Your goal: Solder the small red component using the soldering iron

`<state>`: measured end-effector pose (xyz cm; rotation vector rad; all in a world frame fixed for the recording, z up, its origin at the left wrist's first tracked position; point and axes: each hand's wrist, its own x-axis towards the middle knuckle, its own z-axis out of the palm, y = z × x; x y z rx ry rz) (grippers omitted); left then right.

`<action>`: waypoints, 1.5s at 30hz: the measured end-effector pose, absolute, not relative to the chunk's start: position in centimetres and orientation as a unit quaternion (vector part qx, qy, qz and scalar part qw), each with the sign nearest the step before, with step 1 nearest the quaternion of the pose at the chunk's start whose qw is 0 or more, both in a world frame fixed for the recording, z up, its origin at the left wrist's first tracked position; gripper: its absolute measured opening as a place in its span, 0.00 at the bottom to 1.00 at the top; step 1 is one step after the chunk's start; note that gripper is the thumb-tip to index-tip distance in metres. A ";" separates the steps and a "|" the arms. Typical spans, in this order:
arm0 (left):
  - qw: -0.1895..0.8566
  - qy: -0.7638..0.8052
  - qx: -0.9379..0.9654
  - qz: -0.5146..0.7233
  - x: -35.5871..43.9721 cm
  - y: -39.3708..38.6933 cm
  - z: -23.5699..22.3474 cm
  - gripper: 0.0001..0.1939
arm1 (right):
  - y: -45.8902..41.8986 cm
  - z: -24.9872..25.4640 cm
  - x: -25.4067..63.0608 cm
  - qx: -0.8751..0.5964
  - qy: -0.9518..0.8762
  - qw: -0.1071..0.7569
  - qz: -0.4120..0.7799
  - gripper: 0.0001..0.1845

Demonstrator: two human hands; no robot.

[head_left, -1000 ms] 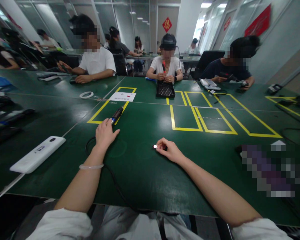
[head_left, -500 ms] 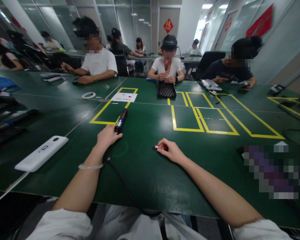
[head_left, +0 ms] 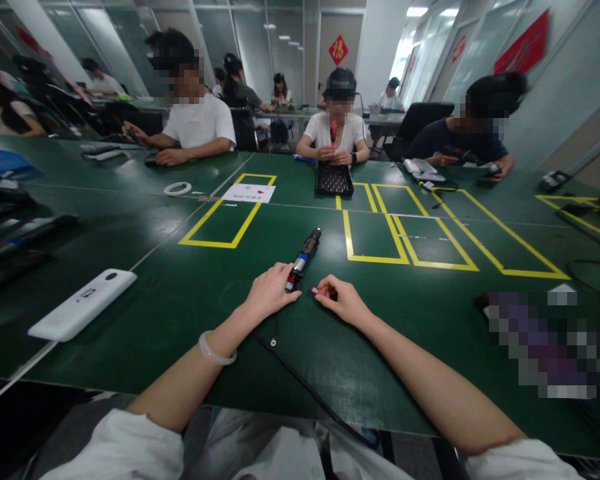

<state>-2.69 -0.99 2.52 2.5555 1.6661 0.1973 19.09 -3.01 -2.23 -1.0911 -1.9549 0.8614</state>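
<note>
My left hand [head_left: 270, 293] is closed round the rear end of a corded electric screwdriver [head_left: 304, 259], a slim black tool with blue and silver bands. Its tip points forward and to the right, away from me. A black cord [head_left: 300, 380] runs from below that hand down to the table edge, and a small ring hangs near it. Just right of the tool, my right hand [head_left: 347, 300] pinches a small red and whitish piece [head_left: 314, 291] between thumb and fingers; its kind is too small to make out. The piece and the screwdriver are apart.
Yellow tape outlines [head_left: 377, 259] mark the green table [head_left: 370, 373]. A paper sheet [head_left: 250, 193] and a white tape ring [head_left: 177, 189] lie ahead left, a white power bank-like box [head_left: 85, 303] nearer. Opposite, a person sits behind a black tray [head_left: 334, 190]; others work alongside.
My left hand has carried the screwdriver rightward and slightly nearer, from the left tape outline to beside my right hand. The cord has shifted right with it. My right hand has barely moved.
</note>
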 end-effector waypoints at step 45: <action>-0.009 0.576 0.817 0.029 -6.6 2.2 1.7 0.33 | -3.5 -1.6 19.2 -0.422 -0.808 0.319 0.260 0.05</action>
